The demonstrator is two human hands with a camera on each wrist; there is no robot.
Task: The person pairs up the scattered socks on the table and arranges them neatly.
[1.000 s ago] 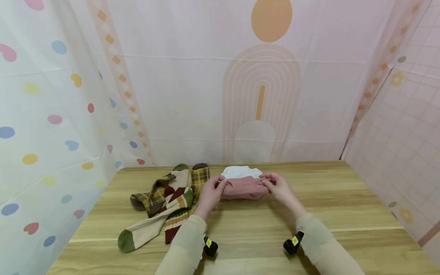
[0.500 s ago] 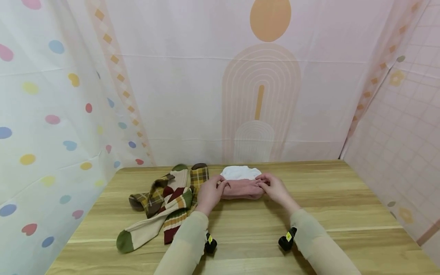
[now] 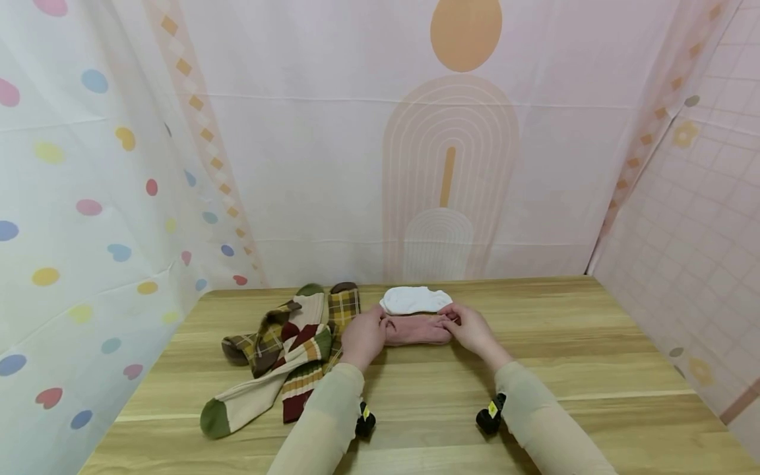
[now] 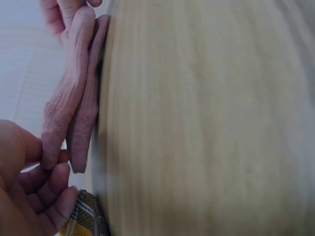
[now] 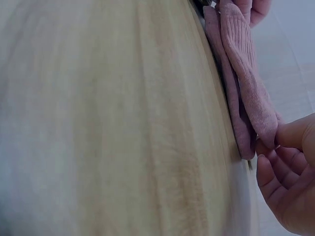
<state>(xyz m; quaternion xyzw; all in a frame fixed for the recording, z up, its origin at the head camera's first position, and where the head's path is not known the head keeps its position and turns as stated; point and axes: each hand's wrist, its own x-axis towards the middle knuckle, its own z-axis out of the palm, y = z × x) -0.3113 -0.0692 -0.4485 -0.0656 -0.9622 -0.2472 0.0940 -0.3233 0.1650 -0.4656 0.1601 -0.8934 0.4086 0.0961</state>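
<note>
Two pink socks [image 3: 417, 331] lie one over the other in the middle of the table, their layers showing apart in both wrist views. My left hand [image 3: 364, 335] pinches the left end of the upper pink sock [image 4: 66, 98] between thumb and fingers. At its right end, my right hand [image 3: 472, 328] pinches the same sock, as the right wrist view shows from the side. The lower pink sock [image 5: 235, 105] sits beneath, close to the tabletop. Just behind the pink pair lie white socks [image 3: 414, 300], low and flat.
Left of my hands is a loose heap: a cream sock with a green toe [image 3: 252, 402], yellow-brown plaid socks [image 3: 344, 307] and a striped dark red sock [image 3: 301, 382]. The wooden table [image 3: 594, 356] ends at a curtain [image 3: 320, 165] behind.
Both hands have brought the upper pink sock down and toward me, so it lies flatter over the lower one. More of the white socks shows behind. The heap stays put.
</note>
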